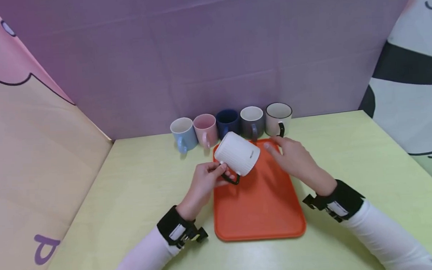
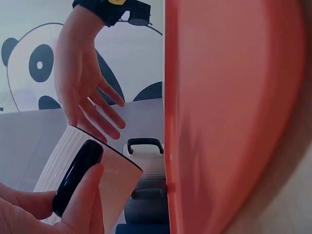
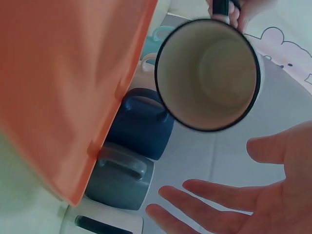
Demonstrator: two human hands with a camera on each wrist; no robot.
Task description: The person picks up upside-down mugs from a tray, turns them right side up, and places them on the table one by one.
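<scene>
So the left hand (image 1: 203,183) is holding a white ribbed mug (image 1: 237,153) by its black handle (image 1: 231,178), fingers and thumb curled round the handle. The mug is tipped way over on its side in the air, base pointing toward the person's left and the dark-rimmed mouth facing right, and it's hanging over the far left part of an orange tray (image 1: 261,205). From the right wrist view you're looking straight into the mug (image 3: 208,74), cream inside, nothing in it that I can see.

The right hand (image 1: 292,158) is hovering just right of the mug over the tray's far right corner, fingers straight and spread, palm turned toward the mug, not gripping anything. Can't tell for sure whether a fingertip is brushing the mug, but it looks slightly apart.

The tray is sitting in the middle of the yellow-green table (image 1: 363,165), long side running away from the person.

Along the far edge of the table, against the purple backdrop (image 1: 213,51), five more mugs are lining up: light blue mug (image 1: 183,133), pink mug (image 1: 205,129), navy mug (image 1: 228,122), grey mug (image 1: 252,121) and a white mug with a black handle (image 1: 278,119) at the right end. Handles are facing the person.

Both wrists are wearing black straps.
</scene>
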